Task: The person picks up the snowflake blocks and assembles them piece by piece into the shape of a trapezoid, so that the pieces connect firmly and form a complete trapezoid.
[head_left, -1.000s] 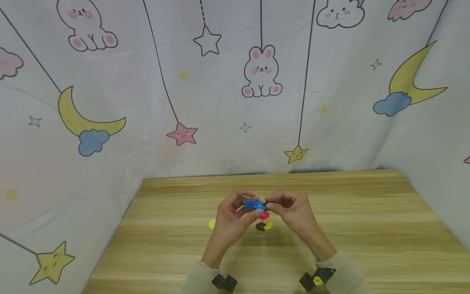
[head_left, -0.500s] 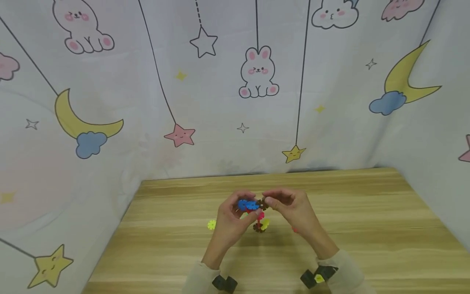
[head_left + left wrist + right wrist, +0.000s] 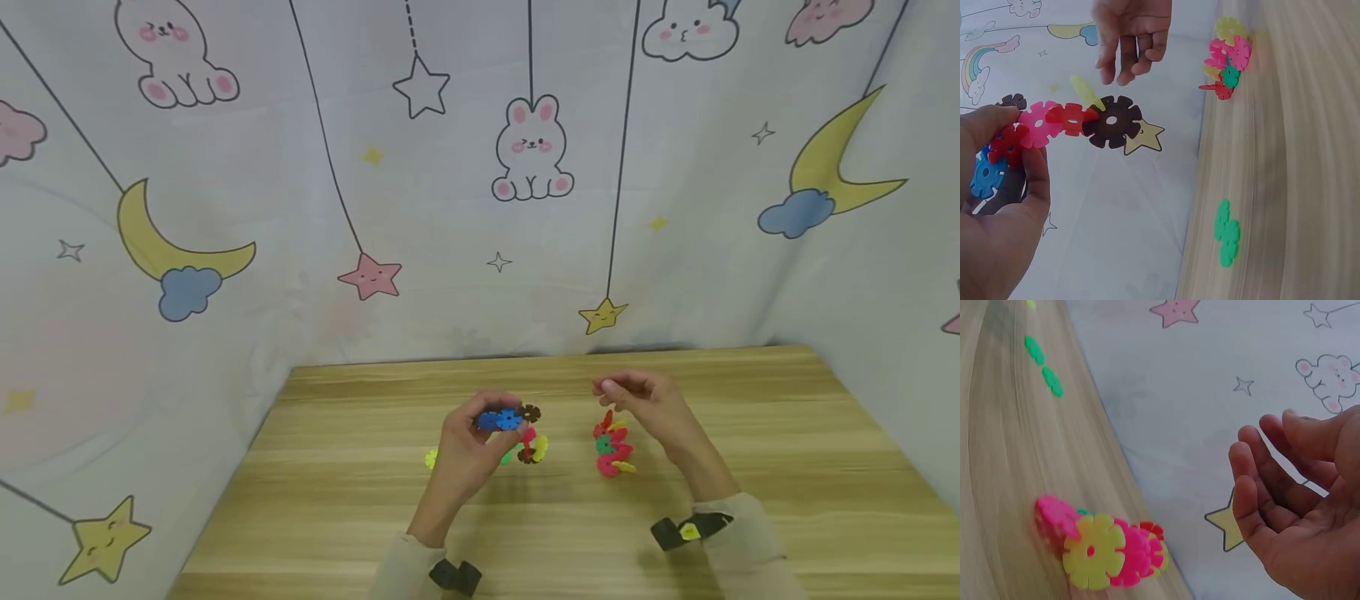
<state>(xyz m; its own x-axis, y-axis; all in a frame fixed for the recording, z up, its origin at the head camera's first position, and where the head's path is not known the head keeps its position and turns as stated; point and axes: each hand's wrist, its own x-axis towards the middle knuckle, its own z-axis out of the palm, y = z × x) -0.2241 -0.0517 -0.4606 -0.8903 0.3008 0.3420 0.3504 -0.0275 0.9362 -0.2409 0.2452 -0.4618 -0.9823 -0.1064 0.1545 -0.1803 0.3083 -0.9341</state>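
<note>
My left hand (image 3: 468, 446) holds up a chain of interlocking flower-shaped discs (image 3: 510, 419) between thumb and fingers. In the left wrist view its blue disc (image 3: 987, 178), red and pink discs and a large brown disc (image 3: 1112, 121) show, with a yellow disc (image 3: 1087, 94) slotted in beside the brown one. A second brown disc (image 3: 529, 413) sits at the blue end. My right hand (image 3: 652, 404) hangs in the air with loosely bent fingers, holding nothing. Just below it, a second cluster of joined discs (image 3: 612, 446), pink, green, red and yellow, stands on the table.
Two green discs (image 3: 1227, 234) lie on the wooden table (image 3: 360, 517), partly hidden behind the held chain in the head view. A yellow-green disc (image 3: 431, 458) lies left of my left hand. A printed cloth (image 3: 450, 208) hangs behind the table.
My right hand has left the brown disc at the chain's blue end and moved right, uncovering the second cluster. The left hand has stayed nearly in place with the chain.
</note>
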